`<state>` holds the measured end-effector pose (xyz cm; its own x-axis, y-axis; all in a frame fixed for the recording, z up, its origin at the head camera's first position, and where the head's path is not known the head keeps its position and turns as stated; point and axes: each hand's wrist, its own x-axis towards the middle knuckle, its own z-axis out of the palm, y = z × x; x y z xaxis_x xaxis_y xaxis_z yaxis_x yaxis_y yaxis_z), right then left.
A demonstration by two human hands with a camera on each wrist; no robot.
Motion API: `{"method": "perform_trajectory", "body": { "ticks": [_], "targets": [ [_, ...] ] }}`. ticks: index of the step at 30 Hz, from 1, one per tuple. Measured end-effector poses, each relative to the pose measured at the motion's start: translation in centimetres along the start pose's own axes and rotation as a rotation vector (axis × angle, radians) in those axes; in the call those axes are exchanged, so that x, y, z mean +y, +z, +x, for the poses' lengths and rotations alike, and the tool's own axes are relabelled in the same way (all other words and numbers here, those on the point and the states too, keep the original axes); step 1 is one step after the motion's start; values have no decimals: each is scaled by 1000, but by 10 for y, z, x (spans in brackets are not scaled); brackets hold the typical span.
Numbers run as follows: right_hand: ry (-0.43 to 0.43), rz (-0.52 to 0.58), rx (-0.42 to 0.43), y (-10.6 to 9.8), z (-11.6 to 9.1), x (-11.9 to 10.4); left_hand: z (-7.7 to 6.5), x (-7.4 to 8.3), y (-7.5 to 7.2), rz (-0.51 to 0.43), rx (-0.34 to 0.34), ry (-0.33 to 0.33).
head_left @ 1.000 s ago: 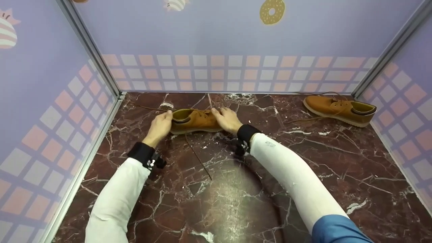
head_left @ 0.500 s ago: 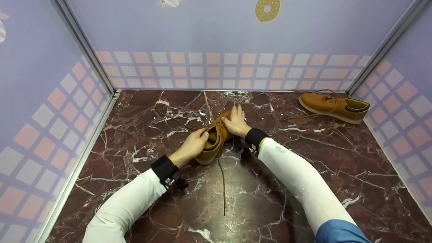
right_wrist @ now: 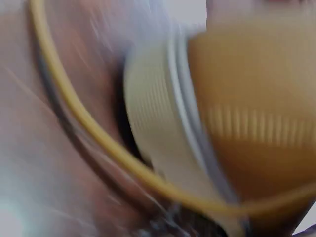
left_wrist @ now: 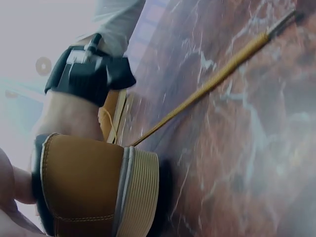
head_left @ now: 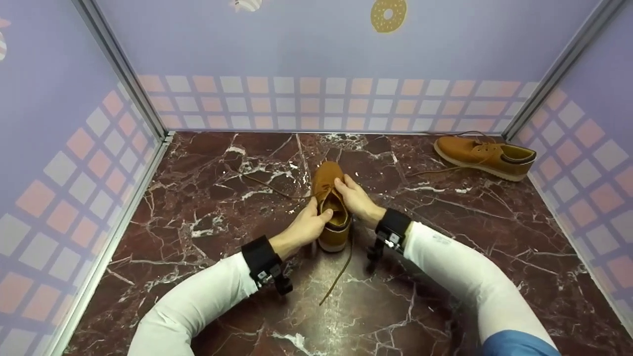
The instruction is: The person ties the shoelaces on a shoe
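A tan leather lace-up shoe [head_left: 327, 172] stands upright on the floor, its toe toward the back wall and its heel toward me. My left hand [head_left: 302, 226] grips the shoe's left side, thumb inside the opening. On the other side, my right hand [head_left: 362, 203] holds the upper near the laces, thumb on top; its lower fingers are hidden. Untied, one shoelace [head_left: 341, 274] trails forward past the heel and another lace [head_left: 269, 187] runs out to the left. The left wrist view shows the heel [left_wrist: 84, 177] and ribbed sole up close.
A matching tan shoe [head_left: 474, 153] lies near the back right corner, its laces loose. Dark red marbled floor [head_left: 222, 277] spreads around. Lilac panels [head_left: 316, 54] with checked borders wall in the back and both sides.
Both hands have brought the shoe to the right and turned it from lying sideways to pointing away from me. My left thumb has come into its opening. The trailing lace has swung along.
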<state>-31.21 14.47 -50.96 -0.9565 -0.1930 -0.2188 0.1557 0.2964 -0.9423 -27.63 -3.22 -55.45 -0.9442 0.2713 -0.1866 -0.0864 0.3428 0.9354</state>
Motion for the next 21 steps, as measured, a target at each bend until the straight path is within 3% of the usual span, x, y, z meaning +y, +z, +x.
{"method": "perform_trajectory", "body": {
  "ticks": [2, 5, 9, 14, 21],
  "targets": [
    [22, 83, -26, 1, -14, 0, 6, -10, 3, -17, -17, 10],
    [39, 213, -54, 1, -36, 1, 3, -9, 7, -3, -58, 15],
    [47, 353, -79, -1, -61, 5, -29, 22, 9, 38, -105, 51],
    [40, 338, -63, -5, -88, 12, -71, 54, 12, -40, -184, 32],
    [51, 321, -99, -14, -109, 18, -90, 55, 20, -63, -236, -5]
  ]
}}
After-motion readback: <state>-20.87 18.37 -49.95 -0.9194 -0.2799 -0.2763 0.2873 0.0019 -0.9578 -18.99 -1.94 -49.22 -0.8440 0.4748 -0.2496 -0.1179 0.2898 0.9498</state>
